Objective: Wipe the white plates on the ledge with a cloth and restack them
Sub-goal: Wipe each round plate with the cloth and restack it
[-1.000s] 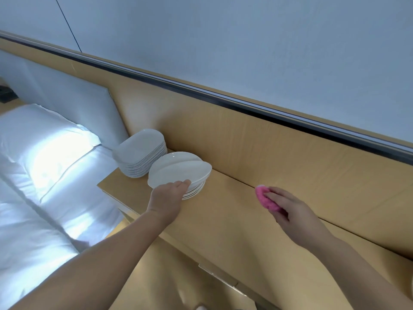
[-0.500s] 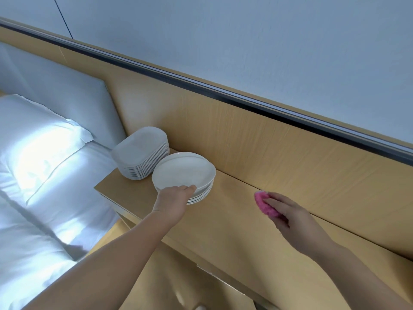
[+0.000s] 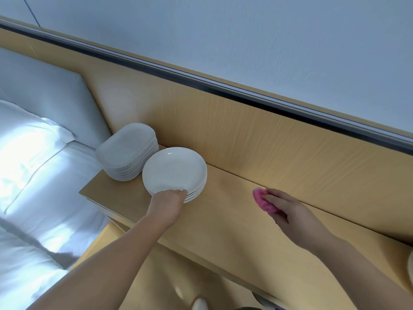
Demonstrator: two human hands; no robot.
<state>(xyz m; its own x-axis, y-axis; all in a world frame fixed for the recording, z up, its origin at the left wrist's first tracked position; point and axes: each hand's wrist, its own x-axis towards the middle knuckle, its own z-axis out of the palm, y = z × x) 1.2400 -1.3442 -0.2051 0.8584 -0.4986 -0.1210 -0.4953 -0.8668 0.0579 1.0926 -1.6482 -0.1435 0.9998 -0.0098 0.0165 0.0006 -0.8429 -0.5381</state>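
**Left hand on round plate stack, right hand holding pink cloth over ledge**

Two stacks of white plates at the left end of the wooden ledge (image 3: 223, 222), just beside the bed. Farther back and to the left: a taller stack of rounded-rectangular plates (image 3: 127, 151), stacked neatly, top one facing up. Touching or nearly touching it on the right: a shorter stack of round plates (image 3: 174, 170), a handful deep, top plate level and seated on the pile, inside bare and glossy.

Left hand (image 3: 166, 203) reaching in from below, fingers curled over the near rim of the top round plate, thumb side tucked under the edge; gripping the rim, with the plate lying flat on its stack rather than lifted.

Right hand (image 3: 290, 211) well apart to the right, hovering low over the bare ledge near the wooden back panel (image 3: 268, 139). Fingers closed around a bunched pink cloth (image 3: 263, 201), fluffy end poking out toward the plates. Cannot tell whether cloth touches the ledge surface.

Beyond the ledge's left end: white pillow (image 3: 26, 142) and sheets, grey padded headboard (image 3: 44, 90) behind. Above the panel: dark trim strip (image 3: 201, 83) and pale wall.
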